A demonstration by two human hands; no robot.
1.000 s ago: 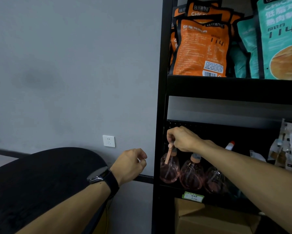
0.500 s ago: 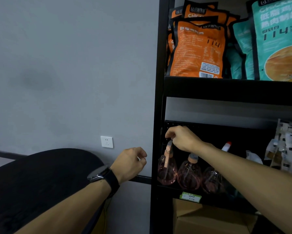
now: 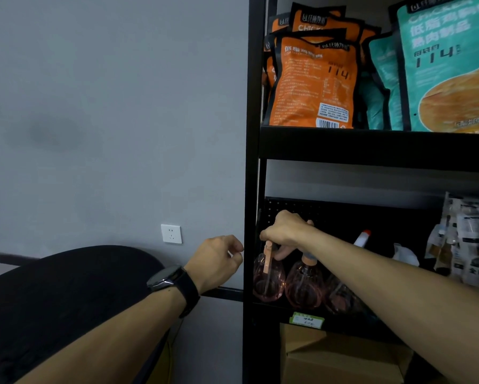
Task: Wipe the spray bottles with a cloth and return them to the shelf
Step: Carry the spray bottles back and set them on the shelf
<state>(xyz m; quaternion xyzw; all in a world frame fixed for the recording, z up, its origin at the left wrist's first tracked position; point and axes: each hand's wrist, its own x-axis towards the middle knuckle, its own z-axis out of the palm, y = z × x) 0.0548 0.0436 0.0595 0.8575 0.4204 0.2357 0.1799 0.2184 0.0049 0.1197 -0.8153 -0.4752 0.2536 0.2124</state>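
R hand has dropped since before, fingers now curled round leftmost spray bottle top; L hand loosely curled, empty. Bottle nozzle hidden.

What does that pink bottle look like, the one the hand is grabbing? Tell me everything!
The pink bottle is round-bellied and see-through, like clear tinted plastic, with a thin tube showing inside. Its peach-coloured spray top has a trigger hanging down the front. It stands upright at the left end of the shelf, first in a row of matching bottles, close beside the next one. The right hand curls round its top. Whether it holds liquid is unclear.
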